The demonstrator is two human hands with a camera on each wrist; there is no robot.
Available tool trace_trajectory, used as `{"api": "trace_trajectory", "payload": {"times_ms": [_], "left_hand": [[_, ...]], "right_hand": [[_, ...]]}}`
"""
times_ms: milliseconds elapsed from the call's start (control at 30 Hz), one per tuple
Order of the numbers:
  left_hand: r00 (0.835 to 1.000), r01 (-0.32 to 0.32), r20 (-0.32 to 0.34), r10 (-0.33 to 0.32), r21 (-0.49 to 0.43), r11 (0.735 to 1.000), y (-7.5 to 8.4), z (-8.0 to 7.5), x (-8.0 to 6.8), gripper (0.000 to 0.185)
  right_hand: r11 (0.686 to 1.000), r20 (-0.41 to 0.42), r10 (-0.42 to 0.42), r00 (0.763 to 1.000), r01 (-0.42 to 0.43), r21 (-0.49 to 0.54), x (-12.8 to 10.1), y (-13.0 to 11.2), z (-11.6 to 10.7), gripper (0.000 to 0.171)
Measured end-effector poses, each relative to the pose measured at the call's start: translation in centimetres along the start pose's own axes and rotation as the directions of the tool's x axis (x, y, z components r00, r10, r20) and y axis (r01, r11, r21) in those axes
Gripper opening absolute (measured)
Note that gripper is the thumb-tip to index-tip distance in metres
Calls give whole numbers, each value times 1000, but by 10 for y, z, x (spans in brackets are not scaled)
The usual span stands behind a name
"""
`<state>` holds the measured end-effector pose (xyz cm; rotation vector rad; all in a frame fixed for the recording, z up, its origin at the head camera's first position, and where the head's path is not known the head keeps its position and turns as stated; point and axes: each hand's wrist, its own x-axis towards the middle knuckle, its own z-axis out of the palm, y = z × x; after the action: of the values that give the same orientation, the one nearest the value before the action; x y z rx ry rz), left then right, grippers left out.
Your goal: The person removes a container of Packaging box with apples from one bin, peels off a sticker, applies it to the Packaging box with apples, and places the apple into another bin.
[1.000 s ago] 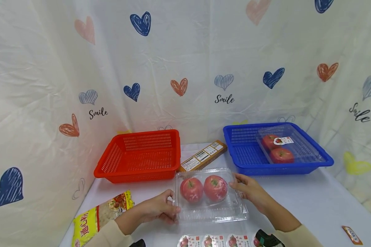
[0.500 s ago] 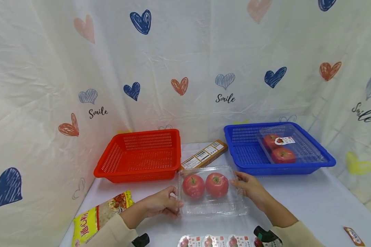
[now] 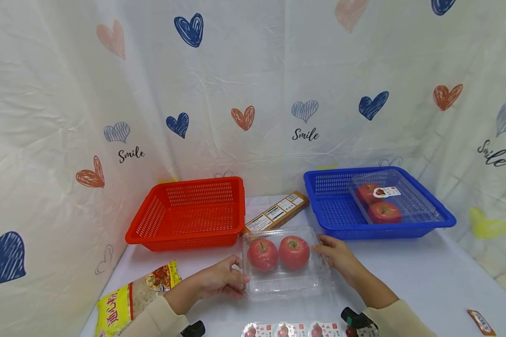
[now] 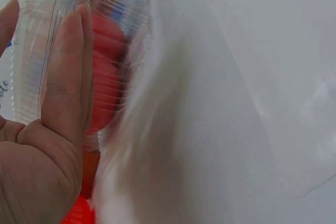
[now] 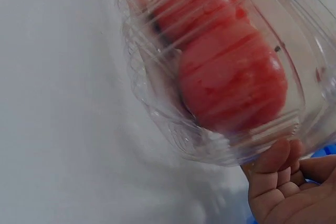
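Two red apples [image 3: 293,252] lie side by side in a clear plastic clamshell box [image 3: 278,282], held up over the table in front of me. My left hand [image 3: 224,279] grips the box's left edge, thumb at the rim. On the opposite side, my right hand [image 3: 337,256] pinches the right edge between thumb and fingers. The left wrist view has straight-looking fingers [image 4: 67,72] along the box wall. In the right wrist view the fingertips [image 5: 275,156] press the box's corner, and an apple [image 5: 233,77] shows through the plastic.
Behind stand a red basket [image 3: 185,242] and a blue basket [image 3: 333,231], the latter holding another labelled box of apples [image 3: 385,212]. A long brown carton [image 3: 276,213] lies between them. A yellow food bag [image 3: 137,297], apple stickers [image 3: 291,330] and a small wrapped item [image 3: 481,322] surround the hands.
Both hands have raised the box slightly and shifted it a little away from me, mostly in the first half second. Its glare has lessened. The grip looks the same.
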<state>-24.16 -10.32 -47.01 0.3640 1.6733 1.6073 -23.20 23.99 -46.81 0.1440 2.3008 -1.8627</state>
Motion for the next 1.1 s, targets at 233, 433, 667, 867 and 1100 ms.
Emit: {"api": "trace_trajectory", "payload": {"times_ms": [233,433,667,867,1100], "left_hand": [[1000,25,-16,-25,0,1000,-4,0,-1,49],[999,23,-46,-24,-11,1000,-10,4,-3,55],[997,-4,-79,4,-6,1000,-12,11,-5,57],[993,0,-117,-1,-11,1000,-16,12,-8,53],[997,1,-83,-3,-30,1000,-24,12,-15,43]], "right_hand": [[1000,-19,0,1000,0,-5,-1,6,6,72],[1000,-26,14,1000,-15,-25,-5,7,4,73],[1000,-25,14,1000,-15,-26,-7,7,-1,76],[1000,-21,-9,1000,8,-20,-11,10,-1,77],[998,-23,-23,999,22,-63,-27,6,0,79]]}}
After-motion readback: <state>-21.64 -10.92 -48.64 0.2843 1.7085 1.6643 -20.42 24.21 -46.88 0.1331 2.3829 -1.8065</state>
